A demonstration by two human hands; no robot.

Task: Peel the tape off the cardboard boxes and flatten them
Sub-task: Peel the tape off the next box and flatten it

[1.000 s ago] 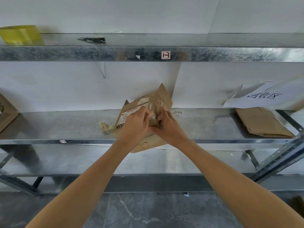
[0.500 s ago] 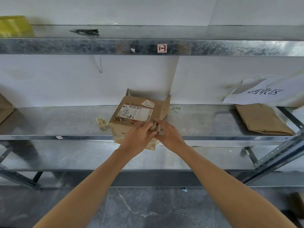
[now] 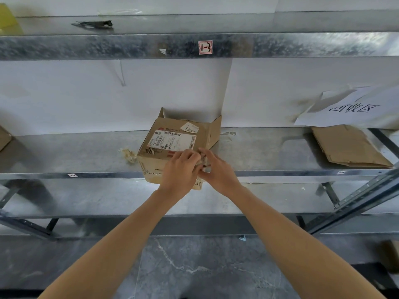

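Observation:
A small brown cardboard box (image 3: pixel 172 137) with a white shipping label stands on the middle metal shelf (image 3: pixel 64 156), overhanging its front edge, with flaps open at the back and right. In front of the box's near right corner, my left hand (image 3: pixel 180 169) and my right hand (image 3: pixel 218 169) meet and pinch a crumpled wad of peeled tape (image 3: pixel 203 161) between their fingertips. Whether the tape is still joined to the box is hidden by my fingers.
A scrap of balled tape (image 3: pixel 127 153) lies left of the box. Flattened cardboard (image 3: pixel 347 145) lies at the right under a white paper sign (image 3: pixel 354 108). A dark tool (image 3: pixel 95 24) and a yellow tape roll (image 3: pixel 8 20) sit on the upper shelf. Another box edge (image 3: pixel 4 137) shows far left.
The box was tilted up on edge a second ago; it now rests flat with the label on top. Both hands have come down to its near right corner, holding the tape wad.

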